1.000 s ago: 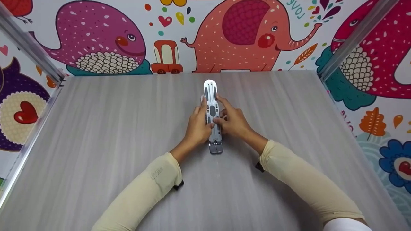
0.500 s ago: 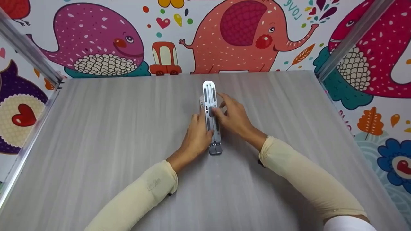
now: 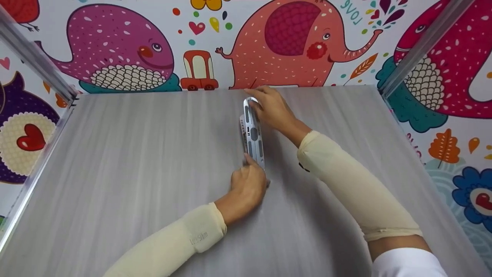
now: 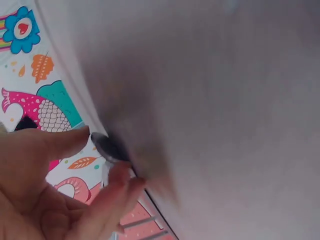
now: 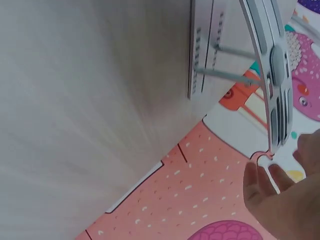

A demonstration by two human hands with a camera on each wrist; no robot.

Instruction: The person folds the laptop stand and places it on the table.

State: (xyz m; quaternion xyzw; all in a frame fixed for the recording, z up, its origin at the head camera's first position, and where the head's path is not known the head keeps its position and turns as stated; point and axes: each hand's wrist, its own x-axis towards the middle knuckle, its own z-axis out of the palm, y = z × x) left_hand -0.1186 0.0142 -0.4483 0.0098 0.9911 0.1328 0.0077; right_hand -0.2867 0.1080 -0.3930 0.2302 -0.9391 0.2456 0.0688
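Observation:
A narrow silver folding laptop stand [image 3: 254, 134] with grey pads stands lengthwise on the table. Its top bar is raised from a notched base [image 5: 197, 60], with thin struts between them in the right wrist view. My left hand [image 3: 248, 186] is at the near end, covering much of the dark end lip. In the left wrist view its thumb and fingers pinch around that lip [image 4: 107, 147]. My right hand [image 3: 273, 107] is at the stand's far end, thumb and fingers spread around the rounded tip. From the right wrist, the fingers [image 5: 257, 180] curve loosely close below that tip.
The pale wood-grain table [image 3: 153, 154] extends around the stand on all sides. Behind it stands a wall [image 3: 207, 30] printed with cartoon animals, and metal posts [image 3: 423, 50] rise at the back corners.
My right hand has moved away from me, from the stand's middle to its far tip. My left hand has slid toward me to the near end. The top bar now leans more sideways.

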